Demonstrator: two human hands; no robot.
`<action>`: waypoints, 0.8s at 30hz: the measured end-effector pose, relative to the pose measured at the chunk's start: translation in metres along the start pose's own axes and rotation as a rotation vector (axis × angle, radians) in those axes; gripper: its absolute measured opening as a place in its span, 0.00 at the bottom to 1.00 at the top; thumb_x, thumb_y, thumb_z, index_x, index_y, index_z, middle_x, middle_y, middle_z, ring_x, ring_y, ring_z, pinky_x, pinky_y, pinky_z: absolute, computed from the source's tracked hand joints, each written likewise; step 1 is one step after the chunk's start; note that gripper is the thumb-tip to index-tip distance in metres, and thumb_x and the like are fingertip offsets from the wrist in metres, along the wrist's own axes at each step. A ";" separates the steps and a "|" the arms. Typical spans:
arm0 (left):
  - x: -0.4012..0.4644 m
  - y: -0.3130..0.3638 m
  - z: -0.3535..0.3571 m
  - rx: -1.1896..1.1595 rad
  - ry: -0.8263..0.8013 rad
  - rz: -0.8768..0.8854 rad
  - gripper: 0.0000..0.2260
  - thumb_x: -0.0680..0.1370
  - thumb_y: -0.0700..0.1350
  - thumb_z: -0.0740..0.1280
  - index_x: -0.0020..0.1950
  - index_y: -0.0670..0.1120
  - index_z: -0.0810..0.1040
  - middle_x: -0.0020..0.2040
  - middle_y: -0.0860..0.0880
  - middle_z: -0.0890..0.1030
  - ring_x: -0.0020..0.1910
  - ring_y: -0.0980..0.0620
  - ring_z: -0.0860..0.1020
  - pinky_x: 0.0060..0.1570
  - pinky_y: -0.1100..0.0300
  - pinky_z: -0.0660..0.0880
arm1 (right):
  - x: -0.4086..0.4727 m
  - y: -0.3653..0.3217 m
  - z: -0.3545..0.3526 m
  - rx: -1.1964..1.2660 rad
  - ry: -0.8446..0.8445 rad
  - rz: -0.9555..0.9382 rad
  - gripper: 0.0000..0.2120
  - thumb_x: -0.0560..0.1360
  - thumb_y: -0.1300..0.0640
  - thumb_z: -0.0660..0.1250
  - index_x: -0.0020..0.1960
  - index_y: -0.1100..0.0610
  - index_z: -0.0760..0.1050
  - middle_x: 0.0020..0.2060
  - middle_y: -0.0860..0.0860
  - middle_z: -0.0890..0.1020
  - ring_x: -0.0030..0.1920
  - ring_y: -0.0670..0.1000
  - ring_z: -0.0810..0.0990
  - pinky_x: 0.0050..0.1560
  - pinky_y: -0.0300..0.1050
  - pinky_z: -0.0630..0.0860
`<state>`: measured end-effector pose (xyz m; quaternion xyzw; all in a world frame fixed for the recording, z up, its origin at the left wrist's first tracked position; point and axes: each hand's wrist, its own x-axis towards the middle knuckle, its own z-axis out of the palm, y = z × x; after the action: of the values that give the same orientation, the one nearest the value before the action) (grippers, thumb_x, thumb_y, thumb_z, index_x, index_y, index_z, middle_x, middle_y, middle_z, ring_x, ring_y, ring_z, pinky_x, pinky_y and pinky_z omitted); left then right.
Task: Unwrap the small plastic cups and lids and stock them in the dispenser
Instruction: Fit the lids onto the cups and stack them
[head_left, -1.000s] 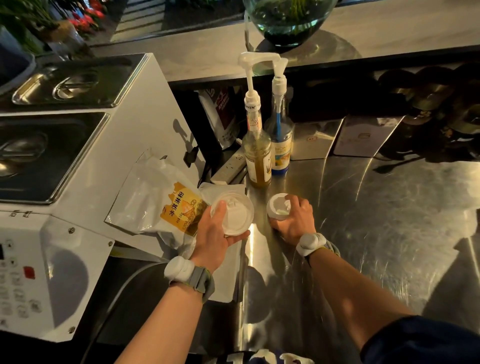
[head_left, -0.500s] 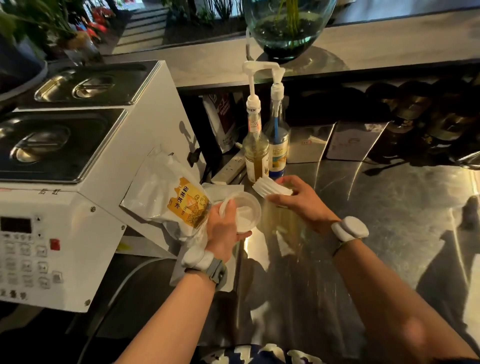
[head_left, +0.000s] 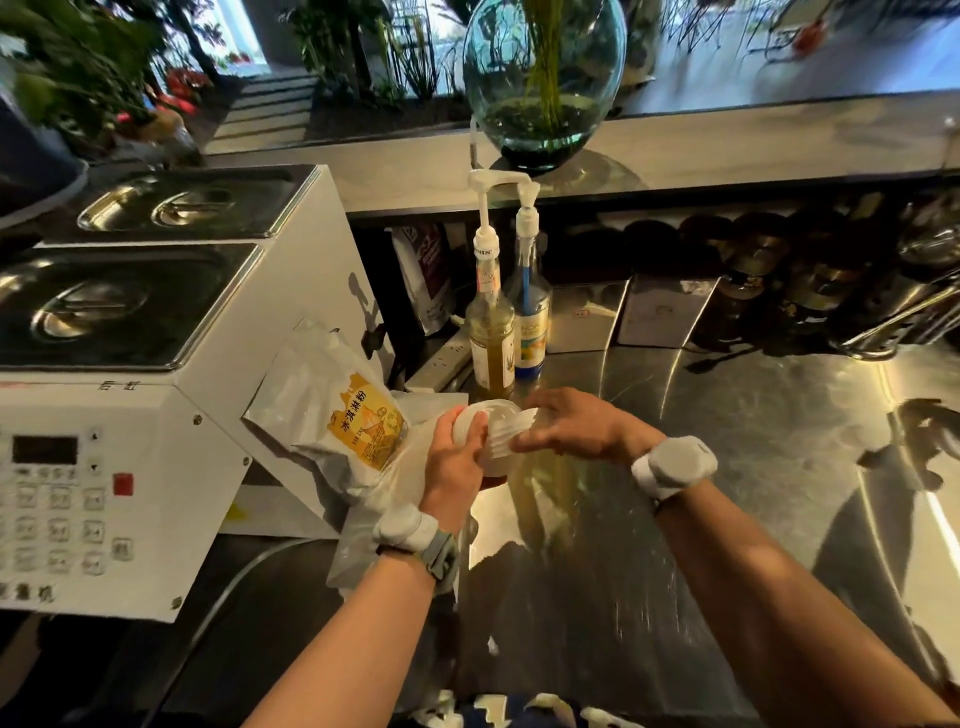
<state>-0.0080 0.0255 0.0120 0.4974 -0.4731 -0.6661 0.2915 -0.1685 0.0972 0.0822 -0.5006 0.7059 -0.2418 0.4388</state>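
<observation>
My left hand (head_left: 457, 462) grips a stack of small translucent plastic cups (head_left: 491, 465) above the steel counter's left edge. My right hand (head_left: 576, 426) holds a stack of white lids (head_left: 511, 431), tilted on its side and pressed against the mouth of the cups. Both hands meet in the middle of the view. Clear plastic wrap (head_left: 540, 493) hangs down below the lids. No cup dispenser shows in this view.
A white machine (head_left: 156, 467) with a keypad and steel pans stands at left, a powder bag (head_left: 343, 410) leaning on it. Two pump syrup bottles (head_left: 493, 332) stand just behind the hands. Steel counter (head_left: 753, 441) stretches right; dark jars line the back under a shelf with a glass bowl (head_left: 543, 78).
My right hand lifted the lid stack off the counter and brought it left to the cups in my left hand. The camera tilted up.
</observation>
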 end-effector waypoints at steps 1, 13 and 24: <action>-0.001 0.000 0.001 -0.010 -0.028 -0.003 0.19 0.83 0.51 0.64 0.73 0.53 0.69 0.66 0.44 0.73 0.61 0.39 0.77 0.50 0.38 0.83 | 0.000 -0.001 -0.001 -0.038 0.001 0.006 0.22 0.73 0.46 0.74 0.64 0.49 0.73 0.51 0.45 0.79 0.45 0.43 0.77 0.54 0.44 0.73; -0.009 -0.004 -0.003 -0.140 -0.150 -0.080 0.26 0.78 0.61 0.64 0.75 0.58 0.67 0.71 0.43 0.71 0.63 0.36 0.77 0.47 0.42 0.84 | 0.004 -0.001 0.004 -0.221 0.109 0.085 0.38 0.71 0.36 0.72 0.71 0.55 0.64 0.63 0.56 0.77 0.57 0.55 0.78 0.55 0.48 0.78; -0.021 0.003 0.008 -0.136 -0.211 -0.151 0.46 0.64 0.72 0.71 0.76 0.51 0.66 0.69 0.40 0.73 0.67 0.36 0.74 0.56 0.34 0.80 | 0.001 -0.005 0.026 -0.312 0.314 0.000 0.38 0.73 0.26 0.56 0.73 0.49 0.67 0.65 0.54 0.72 0.62 0.58 0.76 0.59 0.51 0.76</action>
<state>-0.0081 0.0454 0.0233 0.4380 -0.4158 -0.7654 0.2222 -0.1439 0.0970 0.0730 -0.5187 0.7944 -0.2048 0.2407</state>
